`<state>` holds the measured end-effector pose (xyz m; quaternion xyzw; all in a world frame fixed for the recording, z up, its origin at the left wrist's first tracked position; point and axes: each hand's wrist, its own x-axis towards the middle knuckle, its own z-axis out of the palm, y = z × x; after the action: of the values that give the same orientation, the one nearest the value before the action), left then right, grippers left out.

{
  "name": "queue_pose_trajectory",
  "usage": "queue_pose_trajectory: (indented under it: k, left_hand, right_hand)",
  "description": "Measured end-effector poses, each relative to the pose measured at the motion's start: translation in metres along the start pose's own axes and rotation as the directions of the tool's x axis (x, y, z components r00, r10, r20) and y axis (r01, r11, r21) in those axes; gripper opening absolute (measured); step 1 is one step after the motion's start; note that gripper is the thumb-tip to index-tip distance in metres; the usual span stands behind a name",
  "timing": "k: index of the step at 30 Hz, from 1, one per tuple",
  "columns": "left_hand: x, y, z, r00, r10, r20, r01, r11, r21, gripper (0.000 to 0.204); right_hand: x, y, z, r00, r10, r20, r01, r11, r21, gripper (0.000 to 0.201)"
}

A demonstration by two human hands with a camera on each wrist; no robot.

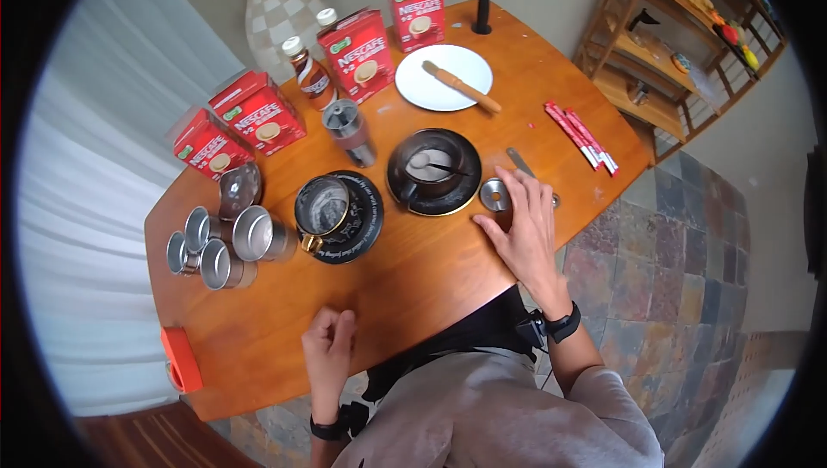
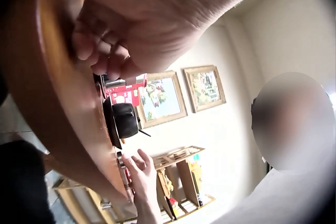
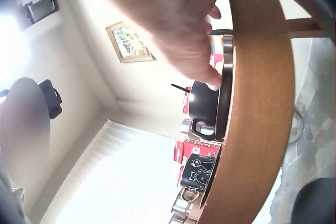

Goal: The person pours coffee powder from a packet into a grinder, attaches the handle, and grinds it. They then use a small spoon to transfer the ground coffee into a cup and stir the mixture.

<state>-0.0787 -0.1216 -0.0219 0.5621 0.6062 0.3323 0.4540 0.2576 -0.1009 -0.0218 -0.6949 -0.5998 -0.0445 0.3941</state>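
My right hand reaches over the table's right side, fingers spread and slightly bent. Beneath and beside its fingers are a round metal piece with a central hole and a flat metal handle, partly hidden by the hand. Left of that hand, a black cup with a dark spoon in it stands on a gold-rimmed black saucer. Loosely curled and holding nothing, my left hand is by the table's front edge. Beyond it, a cat-patterned cup sits on a lettered black saucer.
Several metal cups cluster at the left, near a glass bowl. A coffee grinder, a bottle and red Nescafe boxes stand behind. A white plate bears a brush; red sachets lie at right.
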Motion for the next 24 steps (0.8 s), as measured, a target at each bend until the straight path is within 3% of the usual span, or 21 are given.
queue_pose_trajectory:
  k: [1,2,4,7,11,15,17,24]
  left_hand:
    - [0.007,-0.001,0.003,0.998,0.067,0.014,-0.068,0.996,0.058,0.024]
    - [0.012,0.012,0.01,0.981,0.194,-0.003,-0.192,0.974,0.119,0.019]
    - [0.026,0.045,0.028,0.903,0.429,-0.009,-0.411,0.872,0.264,0.012]
    - [0.042,0.068,0.036,0.958,0.284,-0.033,-0.242,0.866,0.439,0.018]
    - [0.063,0.048,0.036,0.917,0.394,-0.055,-0.304,0.783,0.543,0.018]
    - [0.067,0.039,0.031,0.924,0.366,-0.111,-0.246,0.791,0.56,0.022]
    - [0.068,0.038,0.03,0.945,0.303,-0.122,-0.197,0.828,0.525,0.023]
    - [0.081,0.037,0.018,0.947,0.293,-0.132,-0.178,0.822,0.542,0.019]
  right_hand:
    - [0.006,0.001,0.004,0.999,-0.043,0.006,0.043,0.999,-0.025,0.069]
    - [0.008,0.005,0.008,0.998,0.002,0.062,0.0,1.0,-0.022,0.066]
    - [0.007,0.014,0.016,0.999,0.042,0.005,-0.041,0.999,-0.019,0.061]
    - [0.012,0.014,0.015,0.997,0.053,-0.054,-0.056,0.997,-0.047,0.058]
    - [0.011,0.01,0.012,1.0,0.027,0.007,-0.027,0.997,-0.071,0.055]
    - [0.011,0.013,0.013,0.998,0.062,0.027,-0.06,0.997,-0.049,0.052]
    - [0.011,0.012,0.012,0.998,0.048,0.03,-0.047,0.998,-0.041,0.049]
    - [0.006,0.009,0.007,0.999,-0.045,-0.026,0.045,0.999,-0.002,0.035]
